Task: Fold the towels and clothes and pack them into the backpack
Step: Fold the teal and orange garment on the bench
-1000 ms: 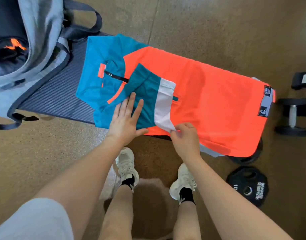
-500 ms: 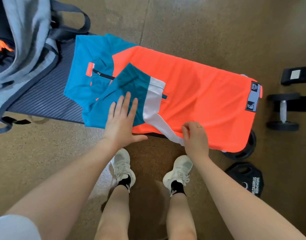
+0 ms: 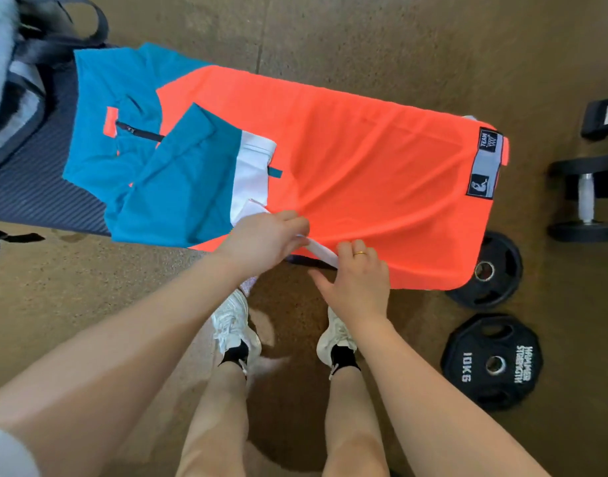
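Note:
An orange, teal and white shirt lies flat across a dark padded bench. One teal and white sleeve is folded inward over the chest. My left hand pinches the white cuff end of that sleeve at the shirt's near edge. My right hand grips the same white strip just to the right, fingers curled over it. The grey backpack stands at the bench's left end, blurred, with dark straps at its top.
Two black weight plates lie on the brown floor at the right, one partly under the shirt's corner. A dumbbell and a dark stand sit at the far right. My feet in white shoes stand below the bench.
My left hand left the flat teal sleeve and moved right to the white cuff. My right hand slid right along the near edge. The view shifted slightly.

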`<state>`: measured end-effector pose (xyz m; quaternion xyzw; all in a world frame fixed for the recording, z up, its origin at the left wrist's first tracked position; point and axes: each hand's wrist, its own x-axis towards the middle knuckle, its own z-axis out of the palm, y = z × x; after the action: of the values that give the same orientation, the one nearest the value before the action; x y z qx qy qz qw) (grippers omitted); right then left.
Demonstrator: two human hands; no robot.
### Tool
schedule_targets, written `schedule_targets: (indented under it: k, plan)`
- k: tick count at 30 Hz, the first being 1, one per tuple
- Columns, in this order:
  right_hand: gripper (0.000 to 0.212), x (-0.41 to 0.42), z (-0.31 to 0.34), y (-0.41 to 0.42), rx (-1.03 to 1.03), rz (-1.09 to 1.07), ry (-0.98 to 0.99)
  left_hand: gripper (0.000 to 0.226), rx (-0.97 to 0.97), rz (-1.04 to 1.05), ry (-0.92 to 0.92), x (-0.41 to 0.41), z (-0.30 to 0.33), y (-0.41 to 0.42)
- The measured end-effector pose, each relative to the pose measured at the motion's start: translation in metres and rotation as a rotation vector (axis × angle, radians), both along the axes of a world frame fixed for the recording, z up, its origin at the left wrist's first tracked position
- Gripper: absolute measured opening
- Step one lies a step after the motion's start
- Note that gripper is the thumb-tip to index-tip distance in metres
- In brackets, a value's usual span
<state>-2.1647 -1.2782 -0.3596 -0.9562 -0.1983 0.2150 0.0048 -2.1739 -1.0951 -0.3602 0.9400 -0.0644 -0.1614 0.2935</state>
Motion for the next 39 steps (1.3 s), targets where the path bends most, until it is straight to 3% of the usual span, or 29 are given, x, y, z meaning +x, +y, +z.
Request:
schedule_targets:
  k: [5,10,13,17,20,22,25,28,31,35,39]
  plan:
    - [0.021,0.018,0.003,-0.006,0.043,-0.143,-0.010,0.030,-0.035,0.123,0.106,0.005,0.009,0.000]
    - [0.021,0.030,0.013,-0.052,-0.086,-0.167,-0.045,0.023,0.028,0.149,0.193,0.008,-0.002,-0.008]
    - [0.016,0.043,0.020,-0.087,-0.129,-0.288,-0.005,0.025,0.122,0.169,0.217,0.008,-0.007,-0.010]
    - [0.035,0.059,0.027,-0.117,0.085,-0.540,0.146,0.019,0.300,0.236,0.291,0.010,-0.002,-0.022]
    - [0.030,0.070,0.030,-0.134,0.237,-0.653,0.273,0.031,0.444,0.337,0.350,0.016,0.016,-0.043]
    - [0.023,0.079,0.031,-0.145,0.323,-0.701,0.356,0.044,0.385,0.301,0.282,0.022,0.026,-0.071]
    - [0.015,0.090,0.030,-0.149,0.405,-0.606,0.485,0.049,0.101,0.015,0.123,0.026,0.028,-0.127]
    - [0.018,0.092,0.019,-0.150,0.348,-0.444,0.470,0.057,0.068,-0.043,0.100,0.038,0.010,-0.170]
    - [0.012,0.092,0.012,-0.158,0.268,-0.388,0.382,0.030,-0.043,0.130,0.306,0.056,-0.003,-0.190]
    - [0.020,0.095,0.015,-0.173,-0.140,-0.126,0.167,0.024,-0.071,0.258,0.354,0.065,-0.008,-0.190]
    - [0.022,0.108,0.016,-0.205,-0.249,-0.304,0.172,0.038,-0.057,0.292,0.364,0.064,-0.005,-0.192]
